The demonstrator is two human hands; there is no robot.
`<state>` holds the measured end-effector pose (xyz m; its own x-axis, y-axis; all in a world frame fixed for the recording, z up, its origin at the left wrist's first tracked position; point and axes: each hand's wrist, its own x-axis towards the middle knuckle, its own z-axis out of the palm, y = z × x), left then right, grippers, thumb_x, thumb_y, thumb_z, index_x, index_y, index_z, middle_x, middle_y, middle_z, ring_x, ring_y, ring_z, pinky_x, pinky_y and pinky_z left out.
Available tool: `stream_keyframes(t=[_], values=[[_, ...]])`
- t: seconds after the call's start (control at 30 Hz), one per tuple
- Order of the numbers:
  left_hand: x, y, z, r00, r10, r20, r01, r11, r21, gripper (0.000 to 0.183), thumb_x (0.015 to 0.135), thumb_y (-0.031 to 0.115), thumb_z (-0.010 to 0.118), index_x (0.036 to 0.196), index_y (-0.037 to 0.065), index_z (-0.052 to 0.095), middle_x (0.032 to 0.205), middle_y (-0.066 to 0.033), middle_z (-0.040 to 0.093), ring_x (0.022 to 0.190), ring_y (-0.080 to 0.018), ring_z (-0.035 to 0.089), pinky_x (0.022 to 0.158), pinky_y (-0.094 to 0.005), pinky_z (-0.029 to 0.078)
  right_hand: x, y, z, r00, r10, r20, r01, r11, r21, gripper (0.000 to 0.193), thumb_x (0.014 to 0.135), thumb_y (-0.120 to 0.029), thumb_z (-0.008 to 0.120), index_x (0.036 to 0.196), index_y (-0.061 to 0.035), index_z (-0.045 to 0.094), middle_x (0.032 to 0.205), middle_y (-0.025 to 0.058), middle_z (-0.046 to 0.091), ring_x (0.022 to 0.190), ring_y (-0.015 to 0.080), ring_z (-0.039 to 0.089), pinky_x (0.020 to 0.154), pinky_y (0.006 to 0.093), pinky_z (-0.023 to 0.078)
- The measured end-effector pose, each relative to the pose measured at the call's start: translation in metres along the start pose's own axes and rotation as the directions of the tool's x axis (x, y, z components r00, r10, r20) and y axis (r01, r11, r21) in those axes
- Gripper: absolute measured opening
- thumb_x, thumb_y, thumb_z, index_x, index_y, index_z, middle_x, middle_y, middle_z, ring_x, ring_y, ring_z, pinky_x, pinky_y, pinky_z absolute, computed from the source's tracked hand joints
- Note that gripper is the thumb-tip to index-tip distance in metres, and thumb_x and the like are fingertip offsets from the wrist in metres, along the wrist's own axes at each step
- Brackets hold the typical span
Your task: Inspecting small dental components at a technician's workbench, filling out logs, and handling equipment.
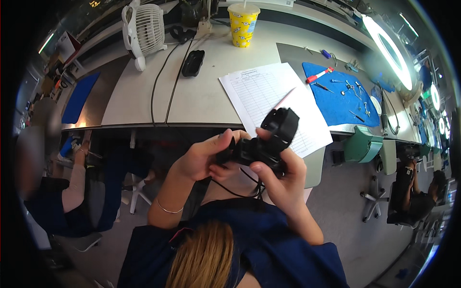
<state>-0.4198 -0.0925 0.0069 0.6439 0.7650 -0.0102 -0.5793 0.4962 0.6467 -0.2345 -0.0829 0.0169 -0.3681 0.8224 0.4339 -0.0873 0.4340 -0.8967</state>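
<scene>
Both my hands are raised in front of the table edge around a black device (261,152) with a wide curved black band and a dark cable hanging below it; its exact kind I cannot make out. On its left end, my left hand (204,158) has its fingers curled round, with the thumb up. Gripping the right side is my right hand (283,177), thumb in front and fingers behind. Just beyond the device lies a printed form (254,91) with a ruled table, partly covered by the band.
A white fan (146,31), a black tray (193,63) and a yellow cup (242,26) stand farther back. To the right, a blue mat (336,91) carries small tools, beside a bright ring lamp (386,50). A green bin (363,145) hangs below. Other people sit at left and far right.
</scene>
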Motion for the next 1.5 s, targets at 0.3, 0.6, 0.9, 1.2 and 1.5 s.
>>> stream_keyframes(t=[0.3,0.6,0.9,1.2,1.5], values=[[0.006,-0.028,0.008,0.798,0.508,-0.323,-0.043,0.583,0.811,0.039,0.094,0.043,0.025,0.094,0.008,0.04,0.073,0.0017,0.048,0.05,0.0003,0.033,0.043,-0.0139,0.026,-0.014,0.014,0.008,0.998,-0.06,-0.004,0.059,0.989,-0.136,0.039,0.07,-0.008,0.071,0.104,0.0026,0.057,0.094,0.0134,0.062,0.082,0.0209,0.062,0.07,0.0271,0.047],[0.012,-0.034,0.017,0.756,0.599,-0.264,-0.087,0.492,0.866,0.047,0.096,0.038,0.028,0.097,-0.001,0.055,0.07,-0.0034,0.052,0.058,-0.0052,0.042,0.055,-0.0206,0.037,-0.016,0.026,0.006,0.965,-0.243,-0.097,0.19,0.905,-0.381,0.034,0.065,-0.006,0.071,0.098,-0.0044,0.062,0.091,0.008,0.062,0.07,0.0201,0.058,0.06,0.0271,0.046],[0.012,-0.015,0.015,0.827,0.01,-0.562,0.328,0.804,0.497,0.072,0.086,0.064,0.016,0.095,0.004,0.055,0.057,-0.0002,0.049,0.035,-0.0056,0.039,0.031,-0.0155,0.029,-0.023,0.036,0.001,0.822,-0.544,0.17,0.504,0.553,-0.664,0.036,0.051,-0.008,0.069,0.087,-0.0125,0.069,0.094,0.0019,0.064,0.056,0.0148,0.048,0.048,0.0241,0.04],[0.008,-0.011,0.023,0.772,-0.218,-0.597,0.458,0.843,0.283,0.055,0.091,0.052,0.024,0.105,0.005,0.049,0.08,-0.0028,0.053,0.061,-0.0101,0.05,0.049,-0.0245,0.043,-0.026,0.048,-0.006,0.748,-0.569,0.341,0.627,0.437,-0.645,0.01,0.062,-0.015,0.062,0.065,-0.0128,0.052,0.105,0.0049,0.062,0.059,0.015,0.047,0.046,0.0234,0.034],[0.003,-0.021,0.028,0.735,-0.22,-0.642,0.34,0.938,0.068,0.032,0.094,0.028,0.028,0.094,0.002,0.046,0.084,-0.0061,0.047,0.066,-0.0128,0.041,0.066,-0.0321,0.045,-0.028,0.034,-0.007,0.73,-0.535,0.425,0.659,0.387,-0.645,0.02,0.065,-0.016,0.069,0.085,-0.0191,0.067,0.099,0.0027,0.064,0.059,0.0147,0.047,0.048,0.0246,0.033]])
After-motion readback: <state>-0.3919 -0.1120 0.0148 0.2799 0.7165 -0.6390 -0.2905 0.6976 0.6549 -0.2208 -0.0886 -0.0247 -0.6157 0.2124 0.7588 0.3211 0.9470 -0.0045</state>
